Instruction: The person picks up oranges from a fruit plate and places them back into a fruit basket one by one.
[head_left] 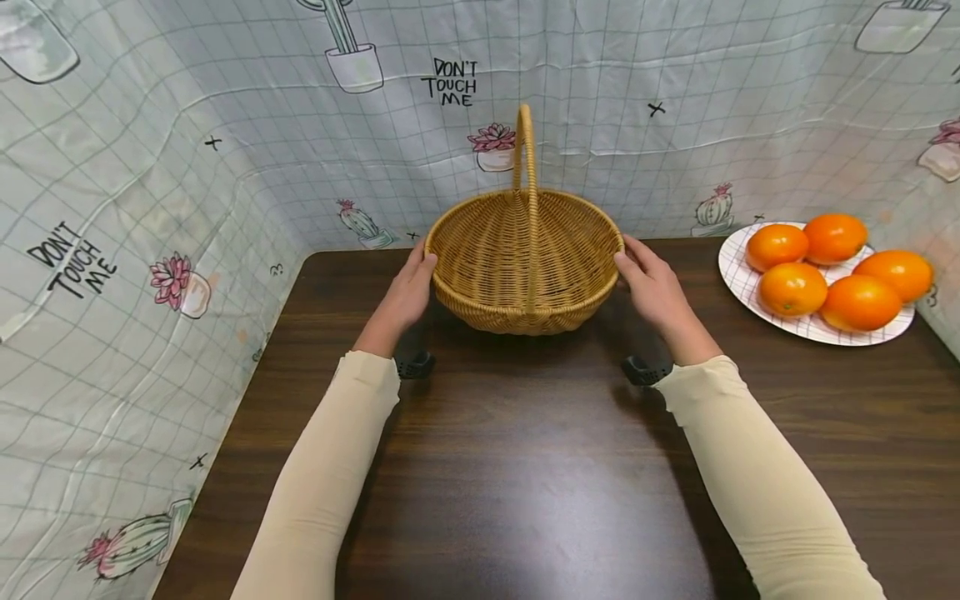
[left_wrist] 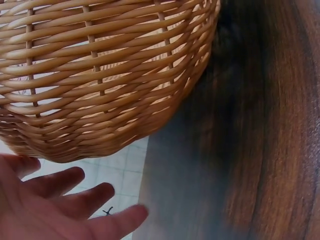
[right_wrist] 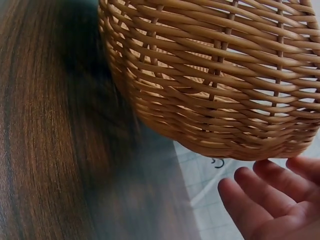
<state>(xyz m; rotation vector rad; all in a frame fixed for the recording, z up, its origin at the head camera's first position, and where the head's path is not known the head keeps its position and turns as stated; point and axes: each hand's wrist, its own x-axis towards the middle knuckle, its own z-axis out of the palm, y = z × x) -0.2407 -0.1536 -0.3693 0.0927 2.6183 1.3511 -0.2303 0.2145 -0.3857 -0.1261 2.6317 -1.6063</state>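
Flanking the wicker basket (head_left: pixel 487 258), here come both sides: left hand (head_left: pixel 405 292) at the basket's left rim, right hand (head_left: pixel 654 287) at its right, fingers spread and touching, basket squarely between them! Right of the basket, orange fruits (head_left: pixel 792 289) crowd a plate (head_left: pixel 733 275).

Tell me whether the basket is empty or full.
Empty: the head view looks down into the basket and shows only bare weave. The five fruits are on the plate.
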